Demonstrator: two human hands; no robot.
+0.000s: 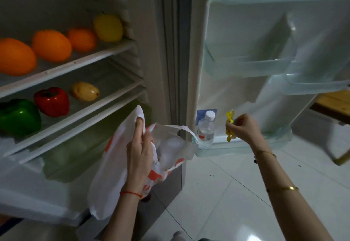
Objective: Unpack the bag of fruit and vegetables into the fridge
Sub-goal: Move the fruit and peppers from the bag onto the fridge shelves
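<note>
My left hand (139, 142) grips the rim of a white and orange plastic bag (111, 167) that hangs in front of the open fridge. My right hand (244, 129) is closed on a small yellow packet (230, 125), held near the bottom door shelf. On the fridge's upper shelf (91, 56) lie three orange fruits (51, 44) and a yellow one (108, 27). The shelf below holds a green pepper (19, 116), a red pepper (51, 101) and a yellowish fruit (84, 93). What is inside the bag is hidden.
The fridge door (265, 51) stands open to the right with clear door bins (251, 64). A water bottle (206, 129) stands in the lowest door shelf, just left of my right hand. A crisper drawer (72, 153) sits behind the bag. White tiled floor (227, 193) lies below.
</note>
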